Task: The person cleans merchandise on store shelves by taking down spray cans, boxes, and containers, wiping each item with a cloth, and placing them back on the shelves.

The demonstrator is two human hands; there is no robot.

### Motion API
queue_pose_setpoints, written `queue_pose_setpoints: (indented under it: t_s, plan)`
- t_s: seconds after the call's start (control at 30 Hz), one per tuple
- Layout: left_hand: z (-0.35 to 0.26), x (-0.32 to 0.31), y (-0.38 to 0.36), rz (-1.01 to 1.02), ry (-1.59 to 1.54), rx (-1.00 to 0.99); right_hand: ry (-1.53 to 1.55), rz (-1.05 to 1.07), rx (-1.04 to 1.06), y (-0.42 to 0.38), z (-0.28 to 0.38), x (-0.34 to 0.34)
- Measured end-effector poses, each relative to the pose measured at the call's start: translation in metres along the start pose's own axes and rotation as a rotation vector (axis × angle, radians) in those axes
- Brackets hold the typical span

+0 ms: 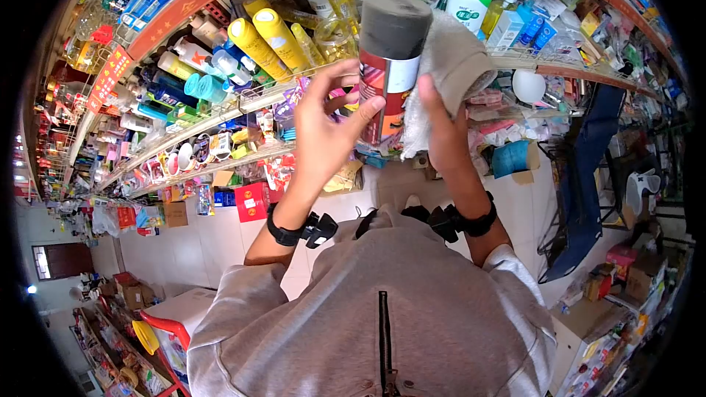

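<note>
A tall cylindrical canister with a dusty dark grey lid and a red patterned body is raised in front of the shelves, roughly upright. My left hand grips its left side, thumb in front and fingers curled behind. Against the canister's right side is a greyish-white cloth, bunched and hanging down. My right hand holds this cloth, with the thumb showing and the other fingers mostly hidden behind the fabric. A black band with a small device sits on each wrist.
Yellow spray cans, bottles and a white-green pack crowd the shelf ahead. To the right stands a dark blue folding chair or lounger. A red box rests on the tiled floor below the shelf.
</note>
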State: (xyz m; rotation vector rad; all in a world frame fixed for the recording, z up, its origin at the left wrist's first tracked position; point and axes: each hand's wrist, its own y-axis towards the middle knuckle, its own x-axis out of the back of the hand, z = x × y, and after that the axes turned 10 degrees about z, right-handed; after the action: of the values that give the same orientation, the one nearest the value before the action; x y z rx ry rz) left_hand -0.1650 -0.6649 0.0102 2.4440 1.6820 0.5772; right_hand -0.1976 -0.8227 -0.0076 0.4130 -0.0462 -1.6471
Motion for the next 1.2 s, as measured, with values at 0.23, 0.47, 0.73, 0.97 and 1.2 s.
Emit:
queue_pose_setpoints:
  t_s: [0.23, 0.47, 0.73, 0.97, 1.2]
  plan:
    - [0.007, -0.011, -0.001, -0.095, 0.182, -0.052, -0.174, 0.164, -0.051, 0.003, 0.017, -0.002]
    - [0.011, 0.005, 0.005, 0.224, -0.533, -0.023, 0.036, 0.152, -0.137, 0.016, 0.007, 0.013]
    - [0.004, 0.009, 0.004, 0.022, -0.100, -0.029, 0.111, -0.056, -0.108, 0.009, 0.000, -0.002]
    - [0.003, -0.011, -0.004, -0.177, 0.531, -0.267, 0.015, -0.011, -0.054, -0.001, -0.001, -0.017]
    - [0.014, 0.008, 0.001, 0.110, -0.327, -0.019, 0.182, 0.087, -0.150, 0.020, -0.006, 0.003]
